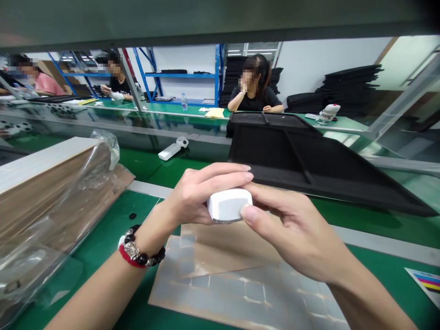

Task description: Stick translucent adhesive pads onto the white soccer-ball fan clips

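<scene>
Both hands hold one small white plastic block (229, 205) with rounded corners, raised above the green bench. My left hand (197, 195), with a beaded bracelet on its wrist, wraps its far side, fingers over the top. My right hand (292, 224) pinches its near right edge, thumb pressed on the front face. Directly below lies a brown backing sheet (240, 284) carrying a grid of pale square stickers, with part of the sheet peeled bare.
A stack of flat sheets in clear plastic wrap (51, 192) lies at left. A large black foam tray (309, 160) sits behind the hands. A white device (170, 151) lies further back. Three people sit at the far bench. A colour-striped card (428, 282) lies at right.
</scene>
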Demonstrator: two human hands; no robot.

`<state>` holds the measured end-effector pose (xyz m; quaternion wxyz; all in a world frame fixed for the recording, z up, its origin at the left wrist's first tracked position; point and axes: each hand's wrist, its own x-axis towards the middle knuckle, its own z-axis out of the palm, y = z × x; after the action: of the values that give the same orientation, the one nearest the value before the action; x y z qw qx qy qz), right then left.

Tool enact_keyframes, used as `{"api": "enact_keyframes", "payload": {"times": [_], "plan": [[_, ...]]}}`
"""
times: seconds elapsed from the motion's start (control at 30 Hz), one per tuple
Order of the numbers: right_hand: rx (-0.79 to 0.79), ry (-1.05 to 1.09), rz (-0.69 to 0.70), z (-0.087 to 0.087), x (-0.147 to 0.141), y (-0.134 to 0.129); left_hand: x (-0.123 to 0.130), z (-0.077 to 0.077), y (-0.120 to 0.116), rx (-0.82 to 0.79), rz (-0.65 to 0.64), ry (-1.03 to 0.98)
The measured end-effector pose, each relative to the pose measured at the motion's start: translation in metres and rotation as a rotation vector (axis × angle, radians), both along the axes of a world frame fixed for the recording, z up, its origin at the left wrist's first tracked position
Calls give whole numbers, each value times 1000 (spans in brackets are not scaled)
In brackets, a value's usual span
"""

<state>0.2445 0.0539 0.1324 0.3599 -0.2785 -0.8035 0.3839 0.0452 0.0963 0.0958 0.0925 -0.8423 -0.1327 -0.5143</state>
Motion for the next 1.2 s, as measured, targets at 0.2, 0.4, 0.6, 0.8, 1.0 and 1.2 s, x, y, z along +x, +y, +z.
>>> {"api": "enact_keyframes", "payload": {"times": [0.2,0.4,0.6,0.8,1.0,1.2], "plan": [[2,36,-137,-6,-11,-5,1,-3,2,20,6,3],[-50,110,-232,-7,-25,-14,3,0,-1,22,16,2],[175,-19,-223,-12,-15,-7,6,-4,-2,-72,11,60],[4,-108,-247,-13,-9,2,12,-15,2,-62,101,104],[-69,-179,-236,-12,-8,2,12,-19,3,-17,219,119],[71,-239,-280,-13,2,11,9,-18,4,-76,278,262]]}}
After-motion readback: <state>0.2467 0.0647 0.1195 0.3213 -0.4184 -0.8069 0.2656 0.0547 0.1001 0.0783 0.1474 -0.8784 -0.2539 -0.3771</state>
